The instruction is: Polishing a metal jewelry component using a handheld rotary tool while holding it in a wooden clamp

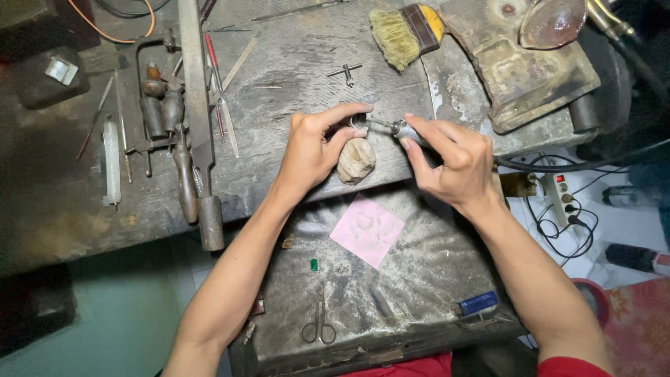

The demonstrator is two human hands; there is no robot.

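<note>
My left hand (pixel 315 143) pinches a small silver ring (pixel 357 123) between thumb and forefinger, held just above a worn wooden bench peg (pixel 356 160). My right hand (pixel 450 157) grips a rotary tool handpiece (pixel 403 130) like a pen. Its thin bit points left and meets the ring. A black flexible shaft (pixel 558 166) runs from the handpiece off to the right.
A worn workbench (pixel 293 63) carries files, a saw frame (pixel 150 91), hand tools and a bristle brush (pixel 401 31). Below it, a tray lined with grey sheet (pixel 419 279) holds pink paper (pixel 368 229), scissors (pixel 319 322), a small green piece (pixel 314 264) and a blue lighter (pixel 479 303). A power strip (pixel 562 192) lies on the floor at right.
</note>
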